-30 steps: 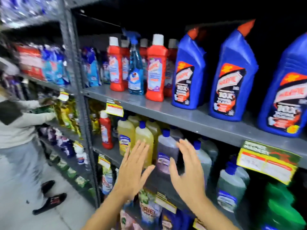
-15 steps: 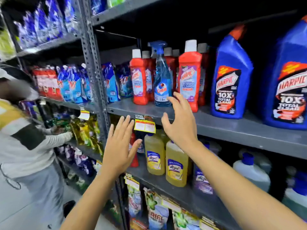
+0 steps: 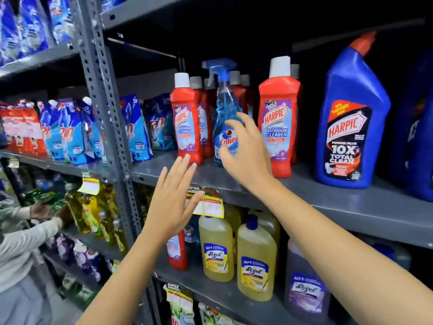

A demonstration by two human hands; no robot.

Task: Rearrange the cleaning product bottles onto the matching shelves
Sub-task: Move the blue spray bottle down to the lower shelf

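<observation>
blue spray bottle [image 3: 224,118] half-filled, flanked by red Harpic bottles [image 3: 187,123] | right hand [image 3: 246,151] spread against it, grip unclear | left hand [image 3: 173,200] held open at 7 o'clock

grey shelf [image 3: 351,202], red bottles [image 3: 278,118], spray bottle [image 3: 222,106]

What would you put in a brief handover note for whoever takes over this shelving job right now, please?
Right hand: open, fingers curling at the blue spray bottle, no grip yet.
Left hand: open, empty, below the shelf edge.
The spray bottle stands among red Harpic bottles, apparently misplaced. One red bottle sits on the lower shelf beside yellow Lizol bottles.
Done: nothing visibly moved.
Left: probably take the spray bottle out and find its shelf; check the lower red bottle.
</observation>
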